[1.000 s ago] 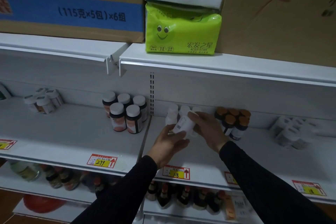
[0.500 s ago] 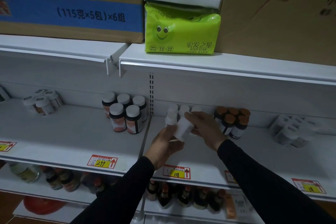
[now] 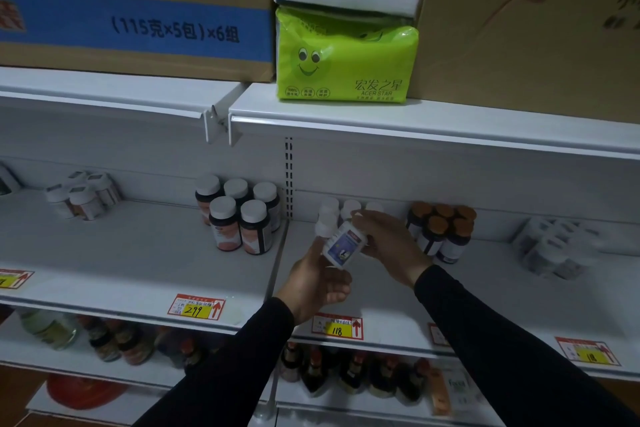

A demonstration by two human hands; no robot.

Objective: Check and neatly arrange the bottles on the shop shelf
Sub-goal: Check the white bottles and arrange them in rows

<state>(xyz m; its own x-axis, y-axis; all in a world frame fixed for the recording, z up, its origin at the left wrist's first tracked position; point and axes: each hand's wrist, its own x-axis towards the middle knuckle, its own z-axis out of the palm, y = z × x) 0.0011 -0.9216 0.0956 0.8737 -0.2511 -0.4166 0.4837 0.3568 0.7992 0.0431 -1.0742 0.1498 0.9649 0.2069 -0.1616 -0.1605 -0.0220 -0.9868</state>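
Note:
A small white bottle (image 3: 343, 245) with a blue-and-white label is tilted above the white middle shelf (image 3: 381, 302). My right hand (image 3: 391, 246) grips its upper end from the right. My left hand (image 3: 317, 282) is below it, fingers curled under the bottle's lower end. Just behind stands a cluster of small white bottles (image 3: 334, 215). To the right is a group of dark bottles with orange caps (image 3: 441, 229). To the left stand dark bottles with white caps (image 3: 239, 215).
Further bottle groups stand at the far left (image 3: 83, 194) and far right (image 3: 554, 246) of the shelf. Price tags (image 3: 337, 326) line the front edge. A green tissue pack (image 3: 346, 57) and cardboard boxes sit on the top shelf. Dark bottles (image 3: 346, 371) fill the lower shelf.
The white bottle has been turned in my hands, so its blue label now faces me. Both hands stayed in the same place over the shelf.

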